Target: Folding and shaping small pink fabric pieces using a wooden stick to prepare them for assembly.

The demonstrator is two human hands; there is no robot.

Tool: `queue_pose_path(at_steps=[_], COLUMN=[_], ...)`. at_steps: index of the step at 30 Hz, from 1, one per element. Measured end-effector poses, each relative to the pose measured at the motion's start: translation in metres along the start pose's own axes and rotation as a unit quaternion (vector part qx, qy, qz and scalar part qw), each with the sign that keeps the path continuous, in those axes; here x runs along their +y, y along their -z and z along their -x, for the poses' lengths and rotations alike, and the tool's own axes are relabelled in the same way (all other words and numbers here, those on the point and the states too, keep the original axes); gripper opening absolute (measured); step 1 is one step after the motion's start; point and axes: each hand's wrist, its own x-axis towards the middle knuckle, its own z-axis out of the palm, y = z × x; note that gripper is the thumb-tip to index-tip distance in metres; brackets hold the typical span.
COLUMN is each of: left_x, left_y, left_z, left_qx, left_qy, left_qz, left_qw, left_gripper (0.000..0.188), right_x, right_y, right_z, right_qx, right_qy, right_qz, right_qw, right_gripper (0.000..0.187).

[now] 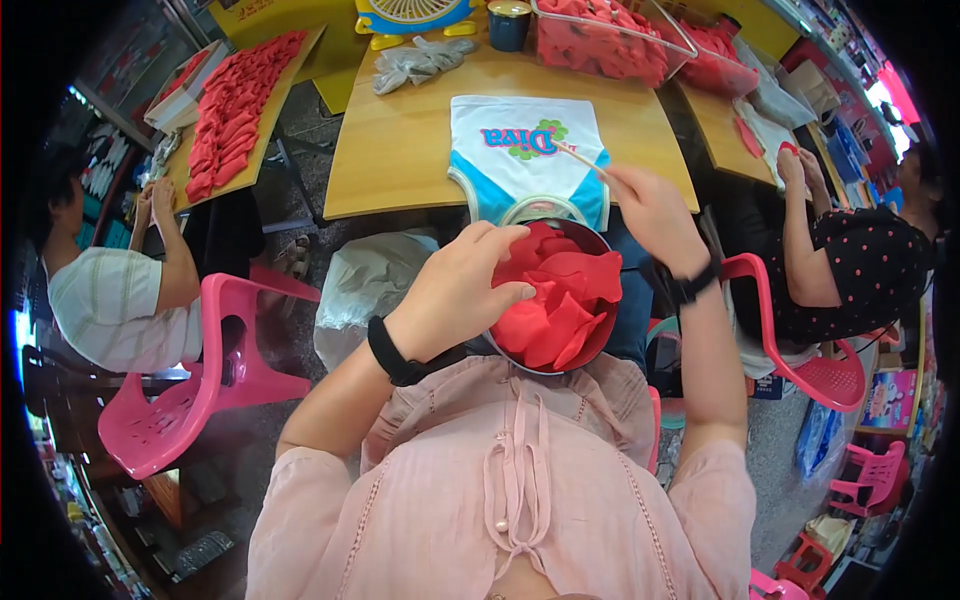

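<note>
A dark round bowl point(597, 350) full of red fabric petals point(560, 300) rests on my lap. Over its left side reaches my left hand point(455, 285), thumb and fingers apart at the petals, with nothing visibly gripped. My right hand point(655, 210) is closed on a thin light-coloured stick point(582, 160), whose tip points at the printed part of a small white garment point(480, 115). The garment has blue sides and lies spread at the table's near edge, its lower end hanging toward the bowl.
On the wooden table point(385, 150) are crumpled clear plastic point(420, 62), a dark cup point(509, 28) and a clear bin point(600, 45) of red petals. Two people work at side tables; red petals point(235, 110) cover the left one. Pink chairs point(215, 380) flank me.
</note>
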Motion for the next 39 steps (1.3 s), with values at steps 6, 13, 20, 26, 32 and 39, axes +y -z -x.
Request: queue_pose_path(at_steps=[6, 13, 20, 26, 32, 39], left_x=[-0.01, -0.018, -0.063, -0.139, -0.136, -0.078], left_y=[-0.036, -0.054, 0.023, 0.011, 0.016, 0.026], left_z=[-0.046, -0.064, -0.137, -0.139, -0.14, -0.115], left_qx=[-0.146, -0.244, -0.171, -0.177, -0.162, 0.006], left_qy=[-0.067, -0.074, 0.047, 0.065, 0.089, -0.081], left_qz=[-0.121, -0.187, -0.212, -0.374, -0.432, -0.117], left_qw=[0.98, 0.949, 0.961, 0.908, 0.883, 0.99], left_gripper=[0.026, 0.013, 0.029, 0.086, 0.096, 0.033], right_x=[0.052, 0.043, 0.045, 0.04, 0.034, -0.005], right_y=[-0.064, -0.054, -0.048, -0.062, -0.015, 0.028], right_z=[-0.084, -0.079, -0.065, -0.051, -0.03, 0.033], right_qx=[-0.049, 0.003, -0.137, -0.084, -0.118, -0.247], right_qy=[0.084, 0.167, 0.144, 0.194, 0.222, 0.055], right_qz=[0.108, 0.076, 0.104, 0.225, 0.195, 0.072], right_qw=[0.989, 0.983, 0.975, 0.951, 0.948, 0.965], right_gripper=[0.021, 0.024, 0.015, 0.038, 0.03, 0.025])
